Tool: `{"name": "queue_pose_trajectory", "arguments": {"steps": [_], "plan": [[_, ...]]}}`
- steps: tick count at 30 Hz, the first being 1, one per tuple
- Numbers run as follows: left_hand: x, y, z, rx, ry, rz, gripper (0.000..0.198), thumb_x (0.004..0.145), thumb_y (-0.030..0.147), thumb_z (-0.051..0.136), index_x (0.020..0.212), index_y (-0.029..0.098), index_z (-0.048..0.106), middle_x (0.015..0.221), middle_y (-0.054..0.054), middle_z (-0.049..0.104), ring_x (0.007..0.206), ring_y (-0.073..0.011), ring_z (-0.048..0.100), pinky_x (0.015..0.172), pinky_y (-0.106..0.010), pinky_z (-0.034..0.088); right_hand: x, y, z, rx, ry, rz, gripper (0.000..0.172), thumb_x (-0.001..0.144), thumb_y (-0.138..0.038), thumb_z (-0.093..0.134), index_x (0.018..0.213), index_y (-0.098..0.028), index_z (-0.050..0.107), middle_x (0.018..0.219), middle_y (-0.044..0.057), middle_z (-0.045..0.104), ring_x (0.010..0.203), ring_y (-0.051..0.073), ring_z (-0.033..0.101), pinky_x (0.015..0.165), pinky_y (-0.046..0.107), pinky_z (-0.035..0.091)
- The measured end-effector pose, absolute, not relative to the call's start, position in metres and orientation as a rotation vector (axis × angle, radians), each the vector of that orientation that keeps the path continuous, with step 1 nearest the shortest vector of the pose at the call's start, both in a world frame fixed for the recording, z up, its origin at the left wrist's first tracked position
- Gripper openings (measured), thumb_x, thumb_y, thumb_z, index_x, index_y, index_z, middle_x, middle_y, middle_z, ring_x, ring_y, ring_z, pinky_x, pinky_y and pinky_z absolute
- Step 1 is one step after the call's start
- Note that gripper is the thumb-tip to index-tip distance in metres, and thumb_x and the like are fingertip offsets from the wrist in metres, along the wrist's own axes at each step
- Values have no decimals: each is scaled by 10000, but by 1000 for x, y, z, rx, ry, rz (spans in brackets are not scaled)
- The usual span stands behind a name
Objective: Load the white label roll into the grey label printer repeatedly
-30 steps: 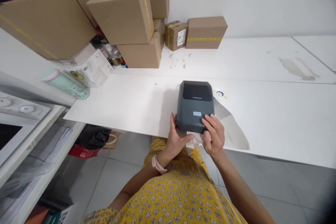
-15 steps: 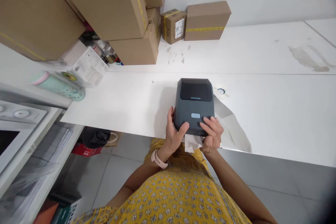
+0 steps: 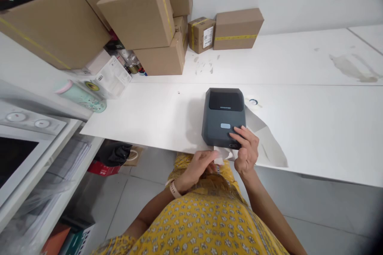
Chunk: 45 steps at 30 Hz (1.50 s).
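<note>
A dark grey label printer [image 3: 224, 115] stands at the near edge of a white table [image 3: 314, 119]. A white paper label [image 3: 222, 153] sticks out of its front slot. My left hand [image 3: 196, 167] is below the table edge and pinches the left end of that label. My right hand [image 3: 245, 149] rests its fingers on the printer's front right corner, near the small blue button. A white envelope-like sheet [image 3: 266, 143] lies under and to the right of the printer.
Several cardboard boxes [image 3: 140, 16] are piled at the back left, with two smaller ones [image 3: 236, 28] against the wall. A mint bottle [image 3: 80, 97] and a white carton [image 3: 110, 77] lie at the left. A white machine [image 3: 26, 135] and shelves fill the near left. A tape roll [image 3: 253, 102] lies behind the printer.
My left hand has left the printer's side, dropped below the table edge and taken hold of the label. My right hand has stayed on the printer's front corner.
</note>
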<state>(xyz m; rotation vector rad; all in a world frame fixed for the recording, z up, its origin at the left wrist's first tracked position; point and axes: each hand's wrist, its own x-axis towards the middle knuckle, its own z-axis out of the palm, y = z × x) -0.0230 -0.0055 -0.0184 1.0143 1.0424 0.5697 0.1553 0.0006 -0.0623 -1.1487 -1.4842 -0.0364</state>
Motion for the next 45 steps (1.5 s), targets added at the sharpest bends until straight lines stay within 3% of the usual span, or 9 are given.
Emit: {"name": "queue_pose_trajectory", "arguments": {"steps": [13, 18, 23, 26, 30, 34, 39, 42, 45], "plan": [[1, 2, -43, 1020, 888, 578, 651, 770, 782, 623, 787, 134, 688, 705, -74, 709, 665, -207, 676, 662, -325, 525, 156, 7, -29, -1363, -1695, -75, 346, 1015, -280, 415, 1251, -281, 668, 1290, 81, 650, 1221, 274, 574, 1095, 532, 363], [-18, -2, -38, 1155, 999, 653, 557, 860, 694, 582, 648, 179, 570, 613, 6, 569, 627, -158, 590, 689, -315, 525, 153, 15, -14, -1462, -1761, -222, 290, 1022, -265, 429, 1099, -299, 707, 1408, 21, 623, 1383, 282, 481, 1191, 576, 214], [-40, 0, -30, 1196, 1335, 1043, 420, 981, 527, 471, 763, 202, 620, 751, -17, 637, 736, -165, 601, 721, -292, 493, 154, 25, -13, -1443, -1786, -178, 249, 1019, -240, 456, 909, -257, 679, 1376, -10, 668, 1480, 293, 397, 1223, 647, 102], [-40, 7, -23, 1360, 1361, 1212, 340, 1000, 485, 477, 1136, 233, 660, 1171, -79, 685, 1090, -223, 631, 965, -354, 496, 158, 23, -20, -1429, -1765, -20, 225, 1021, -283, 469, 993, -266, 692, 1451, 11, 614, 1502, 302, 366, 1211, 656, 194], [-30, 13, -17, 1509, 1173, 1165, 535, 1008, 477, 491, 1509, 301, 428, 1590, -71, 433, 1480, -270, 387, 1228, -431, 325, 165, 8, -37, -1342, -1596, 181, 349, 1040, -369, 416, 1310, -290, 623, 1628, 77, 399, 1504, 308, 370, 1151, 584, 387], [-24, 18, -7, 1416, 1087, 1149, 566, 1015, 503, 468, 1543, 312, 394, 1645, -44, 368, 1529, -269, 327, 1258, -412, 304, 164, 0, -42, -1322, -1440, 262, 514, 1062, -473, 278, 1525, -313, 435, 1657, 98, 339, 1513, 312, 362, 1164, 586, 394], [-19, 48, 8, 1313, 914, 1361, 538, 1009, 529, 468, 1495, 300, 446, 1581, -58, 476, 1481, -271, 424, 1241, -447, 338, 170, 36, -3, -1221, -1461, 126, 616, 1044, -581, 199, 1582, -319, 343, 1631, 87, 375, 1521, 309, 342, 1215, 619, 316], [-13, 74, 3, 1311, 961, 1439, 487, 1004, 487, 498, 1447, 287, 474, 1468, -83, 588, 1416, -254, 505, 1207, -457, 371, 179, 78, 33, -1124, -1467, 39, 600, 1043, -588, 232, 1565, -321, 358, 1581, 88, 429, 1441, 304, 453, 1169, 607, 382], [-5, 93, -14, 1367, 1101, 1344, 506, 967, 395, 564, 1444, 263, 460, 1517, -103, 534, 1438, -259, 473, 1202, -465, 361, 189, 124, 64, -1075, -1486, -7, 607, 1051, -579, 235, 1552, -262, 366, 1543, 140, 449, 1311, 273, 559, 1099, 527, 459]]}}
